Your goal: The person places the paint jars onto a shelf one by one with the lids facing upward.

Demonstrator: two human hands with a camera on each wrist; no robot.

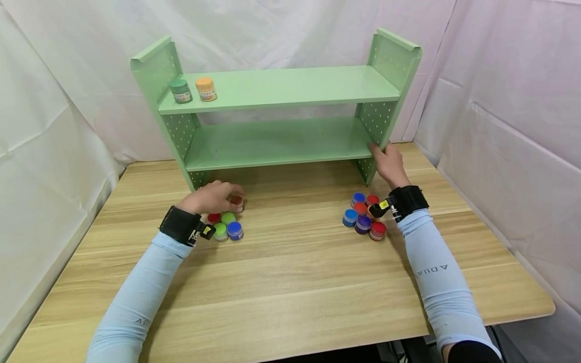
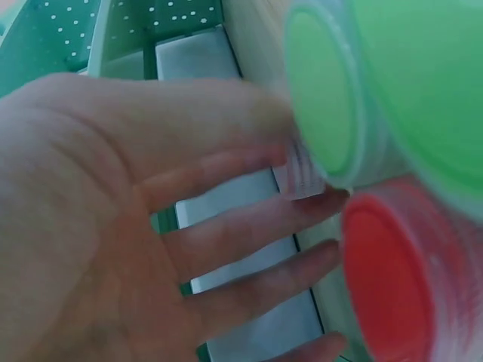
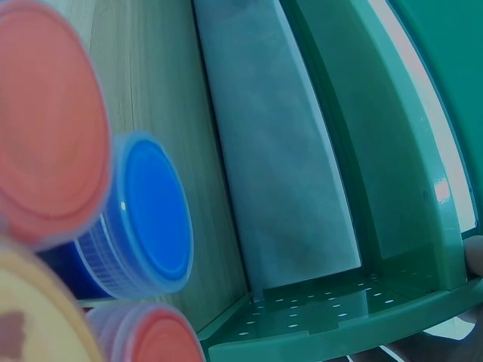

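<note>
With thumb and fingertips my left hand (image 1: 212,197) pinches a small paint jar with a red lid (image 1: 237,202) at the back of the left cluster. In the left wrist view the thumb and index finger close around that jar's label (image 2: 303,175), its lid hidden. Close by stand jars with green lids (image 1: 220,231), a blue lid (image 1: 235,230) and a red lid (image 2: 389,279). My right hand (image 1: 390,164) grips the right side panel of the green two-tier shelf (image 1: 281,143), beside its lower board. Only fingertips (image 3: 474,255) show at the right wrist view's edge.
A dark green jar (image 1: 181,91) and an orange jar (image 1: 206,89) stand at the left of the upper board. Several jars with blue, red and purple lids (image 1: 363,224) cluster by my right wrist. White cloth (image 1: 281,30) hangs behind the wooden table (image 1: 290,282).
</note>
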